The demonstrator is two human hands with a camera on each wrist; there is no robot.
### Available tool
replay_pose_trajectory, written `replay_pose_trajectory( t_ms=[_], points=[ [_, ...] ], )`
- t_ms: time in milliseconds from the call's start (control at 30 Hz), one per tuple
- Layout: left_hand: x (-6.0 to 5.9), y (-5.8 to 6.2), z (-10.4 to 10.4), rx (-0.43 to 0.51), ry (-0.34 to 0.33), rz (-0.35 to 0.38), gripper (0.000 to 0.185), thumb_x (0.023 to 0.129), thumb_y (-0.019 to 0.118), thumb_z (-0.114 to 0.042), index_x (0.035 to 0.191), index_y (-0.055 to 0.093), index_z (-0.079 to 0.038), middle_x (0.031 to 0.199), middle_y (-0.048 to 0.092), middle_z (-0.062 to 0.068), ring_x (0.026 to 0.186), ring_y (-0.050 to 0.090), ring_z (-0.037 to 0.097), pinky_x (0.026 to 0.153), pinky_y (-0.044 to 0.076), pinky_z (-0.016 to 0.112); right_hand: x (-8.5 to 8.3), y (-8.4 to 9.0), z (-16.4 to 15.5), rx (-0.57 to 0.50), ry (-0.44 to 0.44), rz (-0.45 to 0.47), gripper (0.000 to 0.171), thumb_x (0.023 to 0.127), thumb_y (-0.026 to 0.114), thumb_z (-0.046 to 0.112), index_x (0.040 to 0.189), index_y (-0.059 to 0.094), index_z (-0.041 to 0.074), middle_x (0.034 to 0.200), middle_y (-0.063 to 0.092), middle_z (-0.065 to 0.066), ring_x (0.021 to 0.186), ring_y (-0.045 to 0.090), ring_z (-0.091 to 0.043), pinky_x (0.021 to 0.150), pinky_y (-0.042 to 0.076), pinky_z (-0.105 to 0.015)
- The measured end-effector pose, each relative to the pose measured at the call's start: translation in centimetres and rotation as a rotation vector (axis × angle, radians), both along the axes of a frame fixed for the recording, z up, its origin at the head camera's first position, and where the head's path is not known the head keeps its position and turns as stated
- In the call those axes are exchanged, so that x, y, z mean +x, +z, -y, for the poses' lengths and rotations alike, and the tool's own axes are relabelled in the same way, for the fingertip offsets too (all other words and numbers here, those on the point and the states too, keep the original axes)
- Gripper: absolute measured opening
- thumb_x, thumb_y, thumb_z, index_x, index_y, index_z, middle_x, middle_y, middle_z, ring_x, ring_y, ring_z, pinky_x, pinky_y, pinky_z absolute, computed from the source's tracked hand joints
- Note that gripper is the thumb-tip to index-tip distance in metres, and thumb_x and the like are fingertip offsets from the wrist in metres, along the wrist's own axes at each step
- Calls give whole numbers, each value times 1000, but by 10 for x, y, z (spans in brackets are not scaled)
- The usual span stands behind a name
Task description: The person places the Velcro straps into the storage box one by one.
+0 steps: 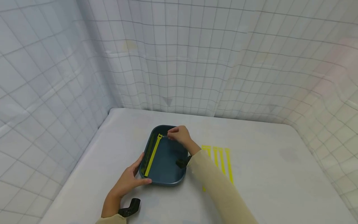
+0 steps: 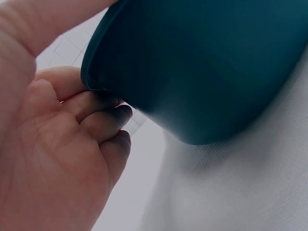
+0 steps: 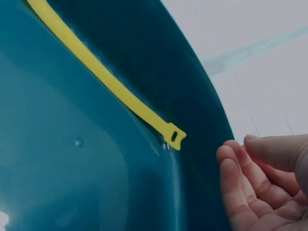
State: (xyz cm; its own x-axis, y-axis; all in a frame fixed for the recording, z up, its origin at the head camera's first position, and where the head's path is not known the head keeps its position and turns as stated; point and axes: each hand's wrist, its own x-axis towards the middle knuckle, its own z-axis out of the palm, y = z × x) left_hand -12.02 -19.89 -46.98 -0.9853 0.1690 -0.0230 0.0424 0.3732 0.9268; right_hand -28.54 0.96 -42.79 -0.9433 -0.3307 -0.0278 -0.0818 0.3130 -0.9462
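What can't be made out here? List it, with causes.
Head view: parts of the yellow cable ties outside the teal tray, behind the right sleeve.
Left wrist view: the tray's inside, behind its outer wall.
Right wrist view: one end of the tray's cable tie, cut off by the top edge.

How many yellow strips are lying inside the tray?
1. The yellow strip lies along the left side of the tray, its slotted head at the far end. The right hand covers part of the tray, so another could be hidden.
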Motion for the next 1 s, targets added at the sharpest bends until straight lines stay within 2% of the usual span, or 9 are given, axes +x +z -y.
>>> replay_pose_trajectory(
  t_ms=[133, 433, 800, 867, 1000],
  points=[
    [1, 1, 0, 14, -4, 1, 102, 71, 80, -21, 148, 15, -11, 151, 13, 9, 137, 12, 28, 106, 18, 46, 1, 4, -9, -34, 13, -12, 22, 86, 64, 5, 102, 66, -9, 90, 67, -17, 79, 66, -22, 70, 55, -28],
    [2, 3, -2, 25, -2, -2, 102, 70, 81, -19, 148, 16, -11, 151, 13, 10, 137, 12, 29, 106, 18, 46, 6, 12, -34, -82, -37, -12, 21, 86, 64, 6, 101, 66, -8, 92, 67, -17, 81, 66, -23, 72, 54, -30],
    [0, 1, -1, 38, -11, -7, 101, 70, 81, -19, 148, 17, -10, 151, 13, 10, 137, 11, 29, 106, 16, 48, 1, 5, -65, -156, -135, 0, 24, 86, 64, 9, 103, 65, -9, 93, 67, -17, 82, 66, -22, 75, 54, -30],
    [1, 1, -1, 37, -11, -13, 100, 71, 80, -18, 148, 17, -10, 151, 13, 10, 136, 11, 30, 106, 16, 50, 4, 8, -70, -167, -141, 4, 25, 87, 64, 9, 104, 64, -9, 94, 66, -18, 83, 66, -24, 76, 53, -31],
    [1, 1, 0, 35, -5, -19, 100, 70, 81, -19, 148, 18, -10, 151, 14, 9, 136, 12, 29, 106, 17, 50, 2, 2, -82, -134, -156, -23, 25, 87, 64, 10, 104, 64, -9, 95, 66, -18, 83, 65, -24, 77, 53, -31]
  ],
)
